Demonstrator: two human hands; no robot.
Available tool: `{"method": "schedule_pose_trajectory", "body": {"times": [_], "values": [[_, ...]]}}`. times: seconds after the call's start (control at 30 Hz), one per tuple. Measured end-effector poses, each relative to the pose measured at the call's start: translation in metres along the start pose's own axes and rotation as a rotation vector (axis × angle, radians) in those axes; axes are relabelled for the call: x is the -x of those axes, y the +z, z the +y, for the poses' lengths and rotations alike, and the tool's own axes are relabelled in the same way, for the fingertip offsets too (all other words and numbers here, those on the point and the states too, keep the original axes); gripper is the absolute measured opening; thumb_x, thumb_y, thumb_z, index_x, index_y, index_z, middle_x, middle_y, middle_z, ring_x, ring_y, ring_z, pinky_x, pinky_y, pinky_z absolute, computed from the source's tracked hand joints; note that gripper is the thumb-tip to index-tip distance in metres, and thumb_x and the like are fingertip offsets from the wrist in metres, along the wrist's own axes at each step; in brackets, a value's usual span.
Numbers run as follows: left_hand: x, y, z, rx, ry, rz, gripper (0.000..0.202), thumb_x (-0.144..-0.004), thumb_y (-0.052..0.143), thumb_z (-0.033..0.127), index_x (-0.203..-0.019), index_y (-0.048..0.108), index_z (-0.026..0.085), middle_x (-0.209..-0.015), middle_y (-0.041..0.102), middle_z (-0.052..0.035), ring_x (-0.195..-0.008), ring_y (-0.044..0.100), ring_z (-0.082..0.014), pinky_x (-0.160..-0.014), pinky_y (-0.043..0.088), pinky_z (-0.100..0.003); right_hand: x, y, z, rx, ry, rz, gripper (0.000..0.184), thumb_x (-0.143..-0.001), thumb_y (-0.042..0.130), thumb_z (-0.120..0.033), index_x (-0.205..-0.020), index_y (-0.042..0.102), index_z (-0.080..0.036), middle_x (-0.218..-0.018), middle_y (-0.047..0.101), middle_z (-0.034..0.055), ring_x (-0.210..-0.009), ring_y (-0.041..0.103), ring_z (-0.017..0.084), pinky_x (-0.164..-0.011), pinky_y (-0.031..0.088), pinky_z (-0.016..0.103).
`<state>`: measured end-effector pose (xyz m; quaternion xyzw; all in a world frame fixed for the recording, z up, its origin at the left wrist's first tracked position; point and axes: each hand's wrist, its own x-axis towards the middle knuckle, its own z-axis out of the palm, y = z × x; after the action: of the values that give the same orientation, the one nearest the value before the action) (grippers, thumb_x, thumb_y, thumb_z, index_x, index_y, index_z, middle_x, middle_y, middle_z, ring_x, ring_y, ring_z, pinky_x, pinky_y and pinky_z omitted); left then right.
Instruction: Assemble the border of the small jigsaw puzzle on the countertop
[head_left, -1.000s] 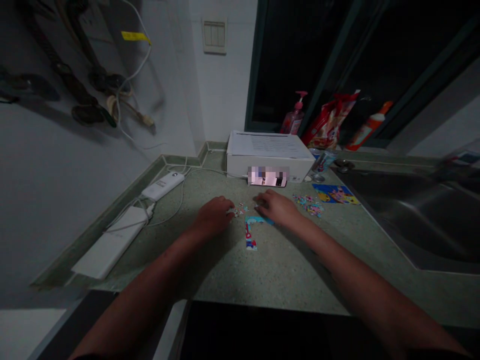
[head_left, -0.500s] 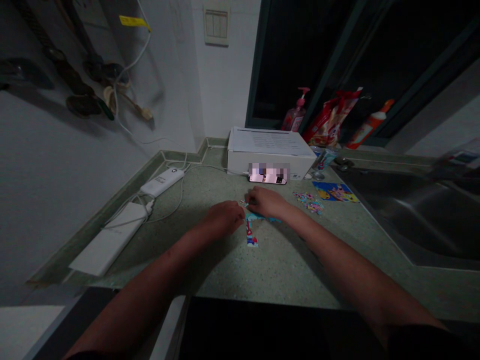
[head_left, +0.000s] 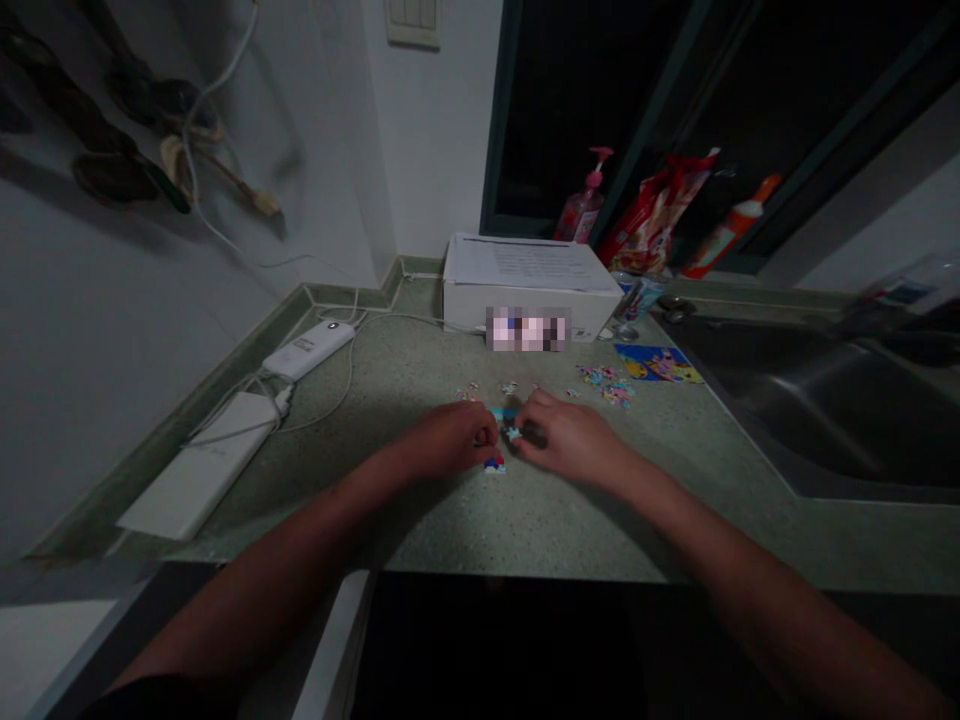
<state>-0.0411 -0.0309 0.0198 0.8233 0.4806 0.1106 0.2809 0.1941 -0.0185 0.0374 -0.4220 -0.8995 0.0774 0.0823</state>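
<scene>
My left hand (head_left: 451,440) and my right hand (head_left: 568,440) meet low on the speckled green countertop (head_left: 540,530), fingers curled inward. Between them lies a small joined strip of jigsaw puzzle pieces, with its blue part (head_left: 504,414) and red-and-blue end (head_left: 494,464) showing and its middle hidden by my fingers. A tiny pale blue puzzle piece (head_left: 514,433) sits at my right fingertips. I cannot tell whether it is held. Several loose pieces (head_left: 472,392) are scattered just beyond my hands.
A heap of loose pieces (head_left: 606,385) lies next to a colourful picture card (head_left: 658,364). Behind stand a white box (head_left: 525,290) and a blurred phone (head_left: 527,329). Two white power banks (head_left: 196,465) and cables lie left; a steel sink (head_left: 810,400) is right.
My hands have drawn closer together and now cover most of the joined strip. The whole scene sits higher in the view because my head has tilted.
</scene>
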Motion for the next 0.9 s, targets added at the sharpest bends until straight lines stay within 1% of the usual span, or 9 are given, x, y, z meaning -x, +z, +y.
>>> {"method": "schedule_pose_trajectory", "body": {"times": [0.07, 0.17, 0.3, 0.4, 0.53, 0.7, 0.8, 0.9], "values": [[-0.001, 0.001, 0.002, -0.015, 0.005, -0.015, 0.006, -0.091, 0.079, 0.025, -0.088, 0.073, 0.025, -0.097, 0.079, -0.0053, -0.090, 0.069, -0.0233, -0.083, 0.051, -0.036, 0.017, 0.008, -0.005, -0.019, 0.001, -0.030, 0.009, -0.095, 0.070, -0.030, -0.102, 0.072, -0.024, -0.104, 0.073, 0.0068, -0.088, 0.069, 0.023, -0.071, 0.045, 0.033], [-0.002, 0.003, 0.003, -0.043, 0.011, -0.030, 0.008, -0.090, 0.078, 0.023, -0.084, 0.074, 0.024, -0.093, 0.079, -0.0053, -0.087, 0.068, -0.0228, -0.080, 0.050, -0.035, 0.028, 0.017, -0.012, -0.021, 0.003, -0.052, 0.008, -0.096, 0.072, -0.028, -0.102, 0.072, -0.024, -0.104, 0.074, 0.0063, -0.091, 0.070, 0.024, -0.072, 0.046, 0.034], [-0.002, 0.003, 0.002, -0.054, 0.016, -0.034, 0.009, -0.091, 0.078, 0.022, -0.083, 0.075, 0.023, -0.090, 0.077, -0.0043, -0.084, 0.067, -0.0223, -0.078, 0.049, -0.035, 0.028, 0.019, -0.016, -0.016, -0.004, -0.054, 0.007, -0.095, 0.072, -0.027, -0.102, 0.071, -0.024, -0.104, 0.074, 0.0065, -0.088, 0.069, 0.023, -0.071, 0.045, 0.034], [-0.002, 0.002, 0.004, -0.061, 0.010, -0.036, 0.008, -0.091, 0.079, 0.021, -0.084, 0.075, 0.024, -0.091, 0.077, -0.0043, -0.085, 0.067, -0.0219, -0.078, 0.048, -0.034, 0.028, 0.019, -0.016, -0.012, -0.009, -0.057, 0.007, -0.096, 0.071, -0.027, -0.102, 0.072, -0.023, -0.105, 0.074, 0.0067, -0.086, 0.069, 0.022, -0.070, 0.045, 0.034], [-0.002, 0.003, 0.003, -0.086, 0.025, -0.031, 0.009, -0.091, 0.080, 0.022, -0.084, 0.074, 0.024, -0.092, 0.077, -0.0046, -0.086, 0.067, -0.0226, -0.078, 0.048, -0.035, 0.030, 0.020, -0.018, -0.011, -0.011, -0.059, 0.008, -0.098, 0.070, -0.029, -0.103, 0.072, -0.023, -0.106, 0.073, 0.0073, -0.089, 0.069, 0.023, -0.070, 0.047, 0.034], [-0.002, 0.005, 0.001, -0.036, 0.032, -0.018, 0.011, -0.091, 0.081, 0.021, -0.083, 0.073, 0.024, -0.089, 0.077, -0.0027, -0.083, 0.066, -0.0211, -0.079, 0.048, -0.035, 0.033, 0.022, -0.018, -0.010, -0.026, -0.030, 0.010, -0.099, 0.070, -0.029, -0.107, 0.072, -0.024, -0.109, 0.073, 0.0074, -0.093, 0.070, 0.023, -0.072, 0.049, 0.034], [-0.002, 0.004, 0.001, -0.021, 0.024, -0.029, 0.010, -0.091, 0.079, 0.021, -0.083, 0.073, 0.024, -0.091, 0.078, -0.0034, -0.086, 0.067, -0.0214, -0.081, 0.050, -0.036, 0.035, 0.023, -0.018, -0.042, -0.053, 0.008, 0.012, -0.102, 0.066, -0.029, -0.111, 0.073, -0.025, -0.113, 0.073, 0.0069, -0.097, 0.070, 0.023, -0.074, 0.050, 0.034], [-0.002, 0.004, 0.002, -0.035, 0.023, -0.032, 0.012, -0.090, 0.077, 0.019, -0.081, 0.073, 0.025, -0.091, 0.078, -0.0043, -0.088, 0.068, -0.0225, -0.083, 0.051, -0.037, 0.036, 0.026, -0.019, -0.071, -0.095, 0.020, 0.015, -0.104, 0.060, -0.024, -0.105, 0.074, -0.026, -0.108, 0.072, 0.0057, -0.092, 0.069, 0.021, -0.072, 0.048, 0.033]]}}
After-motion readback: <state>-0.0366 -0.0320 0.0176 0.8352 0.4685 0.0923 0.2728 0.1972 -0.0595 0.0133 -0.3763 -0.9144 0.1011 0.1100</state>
